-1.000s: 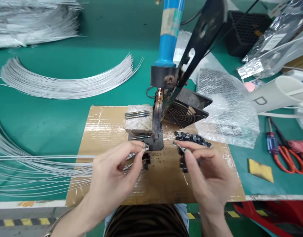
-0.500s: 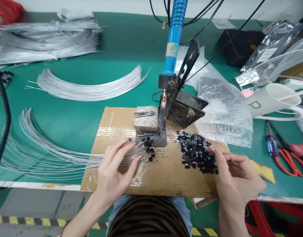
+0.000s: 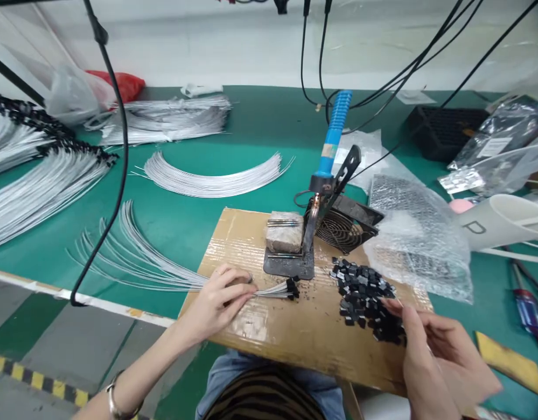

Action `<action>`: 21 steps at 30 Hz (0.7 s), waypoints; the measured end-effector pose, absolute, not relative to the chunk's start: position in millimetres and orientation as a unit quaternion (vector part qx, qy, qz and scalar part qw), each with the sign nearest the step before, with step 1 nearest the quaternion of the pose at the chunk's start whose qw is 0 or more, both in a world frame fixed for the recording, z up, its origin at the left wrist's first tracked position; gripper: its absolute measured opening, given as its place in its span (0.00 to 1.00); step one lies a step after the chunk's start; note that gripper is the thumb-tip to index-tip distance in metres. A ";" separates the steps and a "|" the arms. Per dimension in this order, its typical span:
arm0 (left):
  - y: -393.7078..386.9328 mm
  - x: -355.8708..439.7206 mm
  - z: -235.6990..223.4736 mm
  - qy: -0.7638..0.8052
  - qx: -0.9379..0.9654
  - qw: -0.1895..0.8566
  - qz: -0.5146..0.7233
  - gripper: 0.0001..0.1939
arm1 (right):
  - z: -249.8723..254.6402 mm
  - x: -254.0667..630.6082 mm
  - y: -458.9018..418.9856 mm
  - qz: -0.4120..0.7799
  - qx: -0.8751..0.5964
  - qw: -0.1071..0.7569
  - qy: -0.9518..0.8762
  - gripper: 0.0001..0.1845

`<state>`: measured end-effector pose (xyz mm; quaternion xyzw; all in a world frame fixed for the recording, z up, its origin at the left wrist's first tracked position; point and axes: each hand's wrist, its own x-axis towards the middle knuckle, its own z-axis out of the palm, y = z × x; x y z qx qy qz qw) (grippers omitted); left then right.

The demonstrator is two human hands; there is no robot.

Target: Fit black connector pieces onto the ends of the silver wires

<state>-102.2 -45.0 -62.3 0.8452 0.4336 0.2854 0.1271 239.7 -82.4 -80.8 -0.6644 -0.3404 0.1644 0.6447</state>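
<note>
At four o'clock from the middle of the cardboard, your right hand reaches over the near side of the black pieces, thumb and forefinger close together; whether they grip anything is hard to tell. At nine, your left hand pinches the pale wires, their black ends just left of center. You appear to be steadying the wires while working at the pile; the next move seems to call for a light fingertip pinch and a firm left hold. Farther off, a blue-handled iron stands toward twelve, a fan at one, a second wire bundle at ten.
</note>
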 end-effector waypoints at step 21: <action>175.8 -75.7 -23.4 0.599 0.768 0.058 0.220 0.16 | -79.5 239.2 -86.9 0.159 -0.661 0.642 -0.354 0.16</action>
